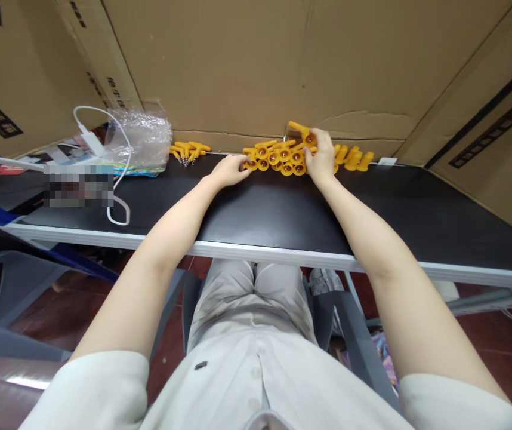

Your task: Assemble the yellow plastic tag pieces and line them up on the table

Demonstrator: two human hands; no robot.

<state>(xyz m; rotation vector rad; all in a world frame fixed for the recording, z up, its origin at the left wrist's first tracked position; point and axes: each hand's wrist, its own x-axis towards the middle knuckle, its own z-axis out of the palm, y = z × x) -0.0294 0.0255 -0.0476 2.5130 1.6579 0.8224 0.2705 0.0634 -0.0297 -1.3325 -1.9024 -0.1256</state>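
Note:
Yellow plastic corkscrews (285,156) lie stacked in rows against the cardboard at the table's back, their round sleeve openings facing me. My right hand (321,156) is at the right part of the stack, its thumb and fingers closed around a yellow corkscrew (299,128) on top. At the stack's left end, my left hand (230,170) has its thumb and fingertips bent against the outermost corkscrew (249,163). Farther left lie several yellow T-handles (190,147) with bare metal spirals. Several yellow sleeves (353,158) sit to the right of my right hand.
A clear plastic bag (139,140) lies at the left back, beside a white adapter (92,143) with a looping cable (126,215). Cardboard walls (238,65) enclose the black tabletop (265,209). A metal edge strip (278,255) runs along its front. A small white piece (387,161) lies at the back right.

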